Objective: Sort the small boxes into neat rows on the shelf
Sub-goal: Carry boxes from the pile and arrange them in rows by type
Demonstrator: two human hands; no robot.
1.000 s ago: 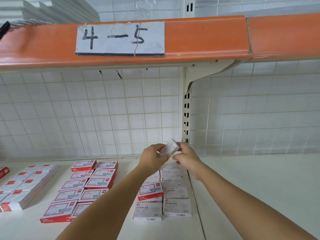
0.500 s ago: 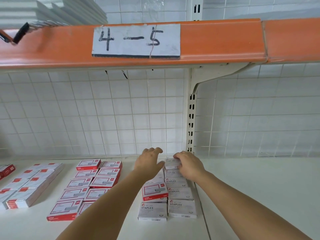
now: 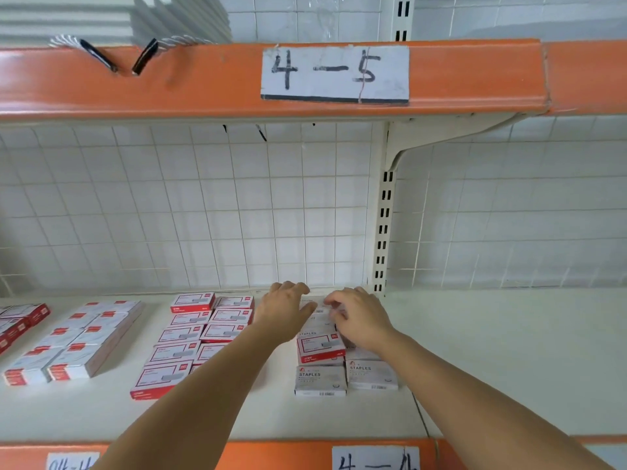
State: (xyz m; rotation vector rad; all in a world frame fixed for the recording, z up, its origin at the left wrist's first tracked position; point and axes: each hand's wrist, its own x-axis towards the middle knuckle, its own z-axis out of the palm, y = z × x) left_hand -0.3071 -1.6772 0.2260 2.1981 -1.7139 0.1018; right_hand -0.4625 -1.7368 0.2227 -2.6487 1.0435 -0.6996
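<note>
Two rows of grey-white staples boxes run from front to back on the white shelf, just left of the upright post. A red-and-white box lies on top of the left row. My right hand is at the back of these rows, its fingertips curled on the rearmost white box, which lies flat on the row. My left hand lies beside it with fingers spread over the back of the left row, holding nothing. Further left, red-and-white boxes lie in two neat rows.
Stacks of flatter white-and-red boxes sit at the left, with more red boxes at the far left edge. A wire grid back panel closes the rear. An orange shelf edge labelled 4-5 hangs overhead. Right of the post is bare shelf.
A second ago both hands held the white box in the air near the post. It has been lowered onto the back of the row, and my left hand has let go and spread out.
</note>
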